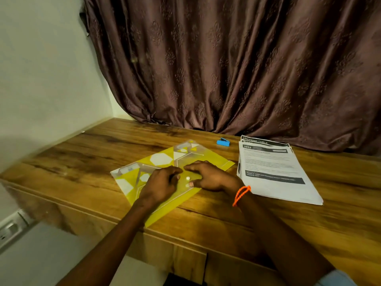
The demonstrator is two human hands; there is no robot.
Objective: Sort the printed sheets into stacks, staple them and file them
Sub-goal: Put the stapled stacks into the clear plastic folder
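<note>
A yellow plastic folder (165, 162) with white shapes on it lies flat and turned at an angle on the wooden counter (86, 153), one corner reaching past the front edge. Both hands rest on its near half, close together around a small white snap button (187, 178). The left hand (159, 183) has its fingers curled down onto the flap just left of the button; whether it pinches the flap cannot be told. The right hand (208, 177) lies with fingers spread and fairly straight, pressing the folder, its thumb beside the button. An orange band (241, 195) circles the right wrist. The stack of printed sheets (274, 172) sits just right of the folder, apart from both hands. A small blue stapler (223, 142) lies behind, near the brown curtain (226, 69).
</note>
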